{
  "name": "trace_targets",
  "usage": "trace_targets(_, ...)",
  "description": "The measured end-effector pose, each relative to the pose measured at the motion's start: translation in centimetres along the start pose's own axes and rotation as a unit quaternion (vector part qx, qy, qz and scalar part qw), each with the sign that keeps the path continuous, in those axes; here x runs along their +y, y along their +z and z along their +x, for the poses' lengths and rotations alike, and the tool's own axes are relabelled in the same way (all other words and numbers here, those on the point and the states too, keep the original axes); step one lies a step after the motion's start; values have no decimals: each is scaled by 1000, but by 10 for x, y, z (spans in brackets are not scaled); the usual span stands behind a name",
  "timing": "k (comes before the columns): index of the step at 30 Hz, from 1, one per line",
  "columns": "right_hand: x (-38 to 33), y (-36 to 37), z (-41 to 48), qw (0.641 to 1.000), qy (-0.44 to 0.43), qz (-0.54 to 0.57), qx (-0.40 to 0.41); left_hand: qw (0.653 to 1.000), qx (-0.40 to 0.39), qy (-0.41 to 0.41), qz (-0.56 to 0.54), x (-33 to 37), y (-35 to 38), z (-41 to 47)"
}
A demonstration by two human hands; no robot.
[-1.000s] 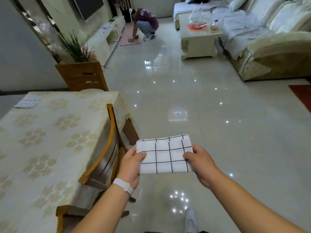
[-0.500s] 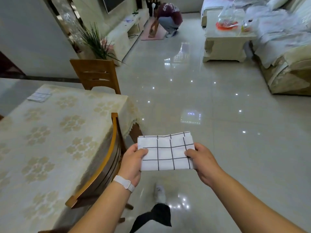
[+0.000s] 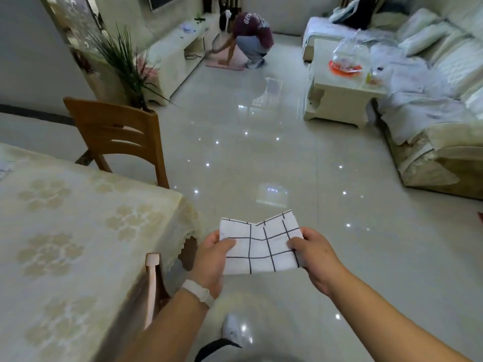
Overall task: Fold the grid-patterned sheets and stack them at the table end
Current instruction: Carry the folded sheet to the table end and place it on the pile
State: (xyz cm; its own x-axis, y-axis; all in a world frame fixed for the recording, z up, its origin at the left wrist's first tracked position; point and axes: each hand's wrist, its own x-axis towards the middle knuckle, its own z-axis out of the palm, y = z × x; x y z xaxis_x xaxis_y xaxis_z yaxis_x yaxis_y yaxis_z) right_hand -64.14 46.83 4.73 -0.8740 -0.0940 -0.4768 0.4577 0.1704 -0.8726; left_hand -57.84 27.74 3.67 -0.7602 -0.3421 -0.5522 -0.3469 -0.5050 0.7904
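Head view: folded grid sheet [image 3: 261,248] pinched between left hand [image 3: 210,259] and right hand [image 3: 313,254]

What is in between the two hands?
The folded grid-patterned sheet spans the gap: the left hand pinches one side, the right hand the other. It bends slightly in the middle. The head view shows this.

Grid-patterned sheet [image 3: 261,246]: white cloth, thin black grid lines, folded down to a small rectangle. Held in the air above the floor, just right of the table [image 3: 78,231] corner and not touching it. Left hand [image 3: 211,262] pinches its left edge, right hand [image 3: 316,259] its right edge, thumbs on top. The top edge dips in a shallow V at the middle.
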Motion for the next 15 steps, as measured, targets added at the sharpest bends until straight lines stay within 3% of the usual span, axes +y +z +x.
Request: trace_targets(15,-79,52,165,998,-4,4,-69,995,94,14,-1,100,23,124)
